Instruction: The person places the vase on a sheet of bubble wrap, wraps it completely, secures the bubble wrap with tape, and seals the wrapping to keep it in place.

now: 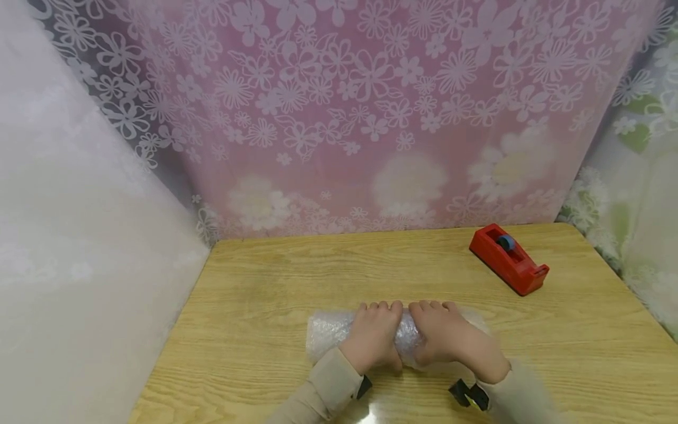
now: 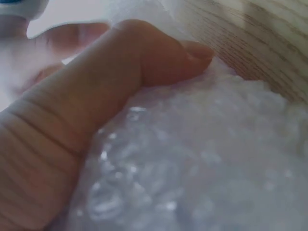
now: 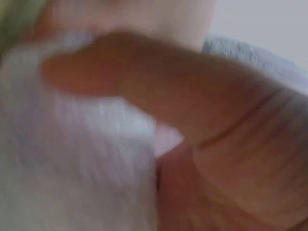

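A roll of clear bubble wrap [image 1: 327,333] lies crosswise near the front of the table. My left hand [image 1: 374,337] grips it left of its middle, fingers over the far side and thumb on the near side. Close beside it, my right hand [image 1: 451,337] holds the roll in the same way. In the left wrist view the left thumb presses along the bubbled plastic [image 2: 192,154]. Motion blurs the right wrist view, where the right thumb lies across the whitish wrap [image 3: 86,144]. What is inside the roll cannot be made out.
A red tape dispenser [image 1: 508,260] with a blue-cored roll stands at the back right of the wooden table [image 1: 265,277]. Floral curtains [image 1: 339,118] hang behind the table and along both sides.
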Motion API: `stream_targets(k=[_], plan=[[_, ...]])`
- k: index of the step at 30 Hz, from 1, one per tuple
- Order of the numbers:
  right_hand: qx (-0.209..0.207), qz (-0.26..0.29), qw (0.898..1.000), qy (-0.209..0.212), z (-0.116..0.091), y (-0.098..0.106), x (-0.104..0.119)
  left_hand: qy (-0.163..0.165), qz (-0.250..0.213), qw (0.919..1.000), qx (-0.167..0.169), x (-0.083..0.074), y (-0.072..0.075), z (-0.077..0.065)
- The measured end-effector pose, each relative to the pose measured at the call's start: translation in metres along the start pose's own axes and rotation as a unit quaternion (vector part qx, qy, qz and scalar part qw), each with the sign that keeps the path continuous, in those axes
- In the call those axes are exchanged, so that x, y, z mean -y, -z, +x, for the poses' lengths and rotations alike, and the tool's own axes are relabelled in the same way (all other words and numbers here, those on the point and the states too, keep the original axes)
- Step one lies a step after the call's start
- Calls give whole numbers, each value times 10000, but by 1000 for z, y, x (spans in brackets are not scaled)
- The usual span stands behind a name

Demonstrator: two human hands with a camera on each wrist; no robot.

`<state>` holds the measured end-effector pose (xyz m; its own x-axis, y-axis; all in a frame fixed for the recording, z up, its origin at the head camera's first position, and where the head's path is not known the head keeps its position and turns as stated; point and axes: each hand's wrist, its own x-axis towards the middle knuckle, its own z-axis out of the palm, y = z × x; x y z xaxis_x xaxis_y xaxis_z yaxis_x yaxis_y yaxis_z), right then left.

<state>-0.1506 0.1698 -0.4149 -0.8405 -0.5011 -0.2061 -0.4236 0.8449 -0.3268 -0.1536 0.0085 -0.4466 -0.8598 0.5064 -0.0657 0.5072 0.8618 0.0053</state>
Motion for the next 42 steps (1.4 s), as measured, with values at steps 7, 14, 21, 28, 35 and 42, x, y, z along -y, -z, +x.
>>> stream_targets(k=[7,14,21,28,35,42], plan=[[-1289,-956,9870,-98,-5,-26,14,291,-36,9991,299,-2,0,4],[-1367,-1013,9854,-54,-2,-30,11,473,-106,9977,467,-3,2,6],[-1302,-790,9883,78,2,-26,8,589,-120,9977,327,-3,2,5],[-1002,-716,9923,106,6,-21,4,616,-47,9981,13,-4,-1,3],[-721,-491,9962,83,11,-16,0,563,177,9976,-349,-7,-5,-1],[-361,-68,9993,83,15,-11,-7,527,410,9961,-584,-11,-8,-3]])
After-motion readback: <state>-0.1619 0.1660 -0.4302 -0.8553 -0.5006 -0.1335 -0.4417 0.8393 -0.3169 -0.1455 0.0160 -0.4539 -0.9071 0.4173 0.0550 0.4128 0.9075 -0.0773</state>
